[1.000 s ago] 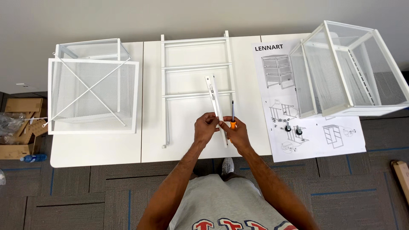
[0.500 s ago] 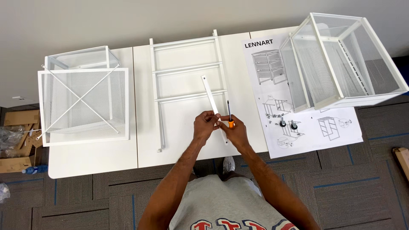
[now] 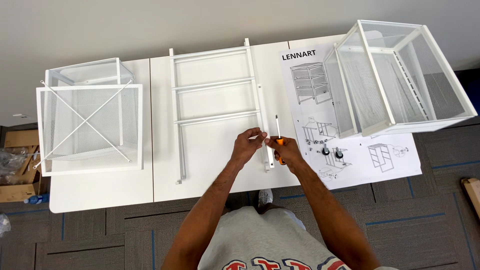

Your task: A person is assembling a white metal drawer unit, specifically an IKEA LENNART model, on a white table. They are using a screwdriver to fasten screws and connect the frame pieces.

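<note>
Hands meet at the middle of the frame: the left hand pinches something too small to make out, and the right hand grips a screwdriver with an orange handle. Both hover over a white rail beside the ladder-like frame. Wire baskets sit left, an instruction sheet right.

Office, carpet tiles, white tables

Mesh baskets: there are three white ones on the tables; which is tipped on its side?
The large mesh basket at the right end, resting on the instruction sheet, its open side facing sideways. The two baskets on the left sit nested, openings upward, with crossed wire rods across them.
</note>
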